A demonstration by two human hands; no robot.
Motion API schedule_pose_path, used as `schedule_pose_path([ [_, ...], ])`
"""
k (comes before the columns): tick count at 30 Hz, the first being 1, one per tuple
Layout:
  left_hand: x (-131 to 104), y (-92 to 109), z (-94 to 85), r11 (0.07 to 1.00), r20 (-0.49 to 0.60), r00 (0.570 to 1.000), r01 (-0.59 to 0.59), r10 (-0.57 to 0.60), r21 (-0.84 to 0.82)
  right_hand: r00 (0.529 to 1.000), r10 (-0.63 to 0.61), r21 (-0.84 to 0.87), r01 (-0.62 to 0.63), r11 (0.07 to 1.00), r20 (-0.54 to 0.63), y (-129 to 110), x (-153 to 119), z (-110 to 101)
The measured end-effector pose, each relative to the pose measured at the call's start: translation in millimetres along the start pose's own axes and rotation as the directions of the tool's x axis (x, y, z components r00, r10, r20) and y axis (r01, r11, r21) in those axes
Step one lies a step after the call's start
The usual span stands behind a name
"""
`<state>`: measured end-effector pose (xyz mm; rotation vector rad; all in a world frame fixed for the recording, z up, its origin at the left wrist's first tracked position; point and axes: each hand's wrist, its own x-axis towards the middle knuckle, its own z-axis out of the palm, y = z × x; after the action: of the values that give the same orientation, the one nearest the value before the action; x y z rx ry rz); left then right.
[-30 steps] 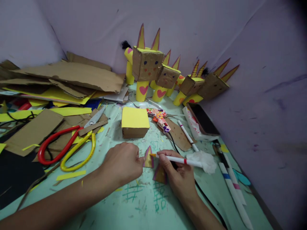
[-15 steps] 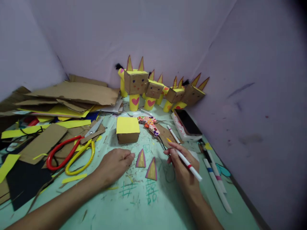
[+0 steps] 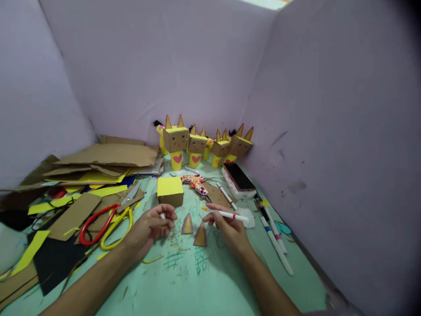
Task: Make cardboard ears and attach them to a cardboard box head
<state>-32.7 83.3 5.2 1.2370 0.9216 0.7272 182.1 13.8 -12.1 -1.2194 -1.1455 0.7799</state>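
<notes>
A white marker [image 3: 232,214] with a red band lies slantwise in my right hand [image 3: 226,224], its orange tip pointing left. My left hand [image 3: 153,228] is half curled around a small white piece [image 3: 162,216] that looks like a marker cap, mostly hidden by the fingers. Between the hands, two cardboard triangles, a left one [image 3: 187,224] and a right one [image 3: 200,236], lie flat, coloured yellow inside with purple edges. Just beyond my left hand stands a cardboard box [image 3: 170,188] with a yellow top.
Scissors [image 3: 98,224] rest among cardboard and paper scraps on the left. Behind the box is a patterned glue gun [image 3: 197,184]. Box-headed cardboard figures [image 3: 176,140] line the back wall. A phone [image 3: 239,176] and several markers [image 3: 276,245] lie at right.
The view has tilted up, so things at the back appear lower. My left hand has turned and loosened from a fist, showing the white piece. The right hand still holds the marker, now more level.
</notes>
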Motion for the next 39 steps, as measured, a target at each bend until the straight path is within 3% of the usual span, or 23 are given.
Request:
schedule_pose_path([
  [6, -10.3, 7.3, 3.4, 0.972, 0.032, 0.997, 0.071, -0.066, -0.225, 0.969, 0.11, 0.217, -0.061, 0.974, -0.22, -3.2, 4.9, -4.0],
  [11, -9.3, 7.4, 1.2, 0.991, -0.062, 0.995, 0.077, -0.084, -0.109, 0.934, 0.176, 0.328, -0.068, 0.942, -0.312, -6.8, 7.4, -6.9],
  [15, -12.2, 5.2, 7.4, 0.98, -0.082, 0.996, 0.06, -0.045, 0.19, 0.949, 0.199, 0.377, -0.097, 0.921, -0.243, -12.8, -1.2, 8.9],
  [22, -28.7, -0.8, 21.8, 0.8, 0.098, 0.993, -0.116, 0.072, 0.588, 0.988, 0.136, 0.286, -0.151, 0.946, 0.071, -15.2, -25.1, 32.6],
  [26, -33.3, -4.8, 24.4, 0.724, 0.131, 0.986, -0.162, 0.099, 0.671, 0.987, 0.104, 0.175, -0.125, 0.977, 0.125, -10.6, -30.9, 33.1],
  [33, -36.6, -15.8, 23.1, 0.675, 0.196, 0.973, -0.224, 0.118, 0.703, 0.976, 0.012, -0.013, -0.009, 1.0, 0.217, -10.9, -35.3, 35.6],
  [36, -37.3, -17.2, 22.1, 0.624, 0.24, 0.962, -0.268, 0.131, 0.733, 0.975, -0.025, -0.076, 0.043, 0.996, 0.219, -8.9, -38.8, 34.9],
  [39, -36.5, -14.8, 21.9, 0.619, 0.267, 0.954, -0.29, 0.133, 0.729, 0.983, 0.026, -0.096, -0.009, 0.995, 0.181, -4.4, -42.5, 32.0],
])
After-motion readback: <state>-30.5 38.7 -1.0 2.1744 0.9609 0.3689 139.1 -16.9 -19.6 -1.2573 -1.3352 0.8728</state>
